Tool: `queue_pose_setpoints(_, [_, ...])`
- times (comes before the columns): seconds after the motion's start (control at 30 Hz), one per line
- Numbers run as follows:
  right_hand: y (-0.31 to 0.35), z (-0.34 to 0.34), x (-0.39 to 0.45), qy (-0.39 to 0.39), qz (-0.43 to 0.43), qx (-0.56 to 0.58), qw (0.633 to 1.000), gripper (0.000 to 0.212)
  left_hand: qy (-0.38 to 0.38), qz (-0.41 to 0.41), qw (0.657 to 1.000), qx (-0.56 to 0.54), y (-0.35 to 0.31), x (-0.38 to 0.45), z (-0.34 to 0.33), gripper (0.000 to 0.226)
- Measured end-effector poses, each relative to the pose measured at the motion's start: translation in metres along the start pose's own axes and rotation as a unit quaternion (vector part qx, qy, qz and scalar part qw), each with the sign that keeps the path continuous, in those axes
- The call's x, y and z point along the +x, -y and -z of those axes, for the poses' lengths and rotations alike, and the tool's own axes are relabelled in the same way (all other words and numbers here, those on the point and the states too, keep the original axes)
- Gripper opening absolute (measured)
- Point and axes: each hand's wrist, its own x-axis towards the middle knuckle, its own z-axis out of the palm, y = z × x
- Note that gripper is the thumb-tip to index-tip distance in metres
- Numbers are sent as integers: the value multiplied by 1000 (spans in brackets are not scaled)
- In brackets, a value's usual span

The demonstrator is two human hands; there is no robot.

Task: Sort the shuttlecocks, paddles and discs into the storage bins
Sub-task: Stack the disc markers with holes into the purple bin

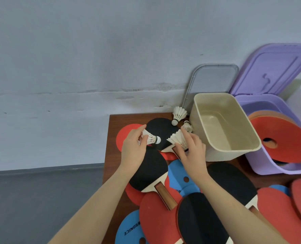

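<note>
Wooden table (113, 131): paddles (150, 175), discs (128, 229), bins (223, 125).

two bare forearms come up from the bottom edge — no sleeves, no watch, no bands, no gloves. the left hand (134, 147) and right hand (192, 152) are bare too — no rings show, nails short and plain. nothing else of the person is in view.

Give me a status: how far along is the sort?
Early. Done: red discs are stacked in the purple bin. In hand: the left hand and right hand each have a grip on a shuttlecock. Left: the beige bin is empty, two more shuttlecocks lie beside it, and paddles and blue discs cover the table.
</note>
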Motion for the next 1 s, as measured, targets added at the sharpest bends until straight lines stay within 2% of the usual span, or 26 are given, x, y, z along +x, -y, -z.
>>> queue_pose_setpoints(0.17, [0, 47, -4, -28, 32, 55, 998, 55, -24, -42, 999, -16, -46, -2, -7, 39])
queue_pose_setpoints(0.37, [-46, 113, 14, -85, 68, 89, 990, 47, -34, -64, 996, -50, -112, -8, -49, 37])
queue_pose_setpoints(0.7, [-198, 252, 47, -75, 88, 67, 991, 47, -45, -81, 988, -122, -241, -25, -219, 28])
queue_pose_setpoints(0.8, [-231, 289, 57, -91, 95, 67, 989, 49, -34, -89, 985, -141, -274, -27, -268, 27])
queue_pose_setpoints(1.0, [-309, 353, 88, -139, 52, 36, 988, 49, -35, -107, 985, -129, -340, -14, -360, 25])
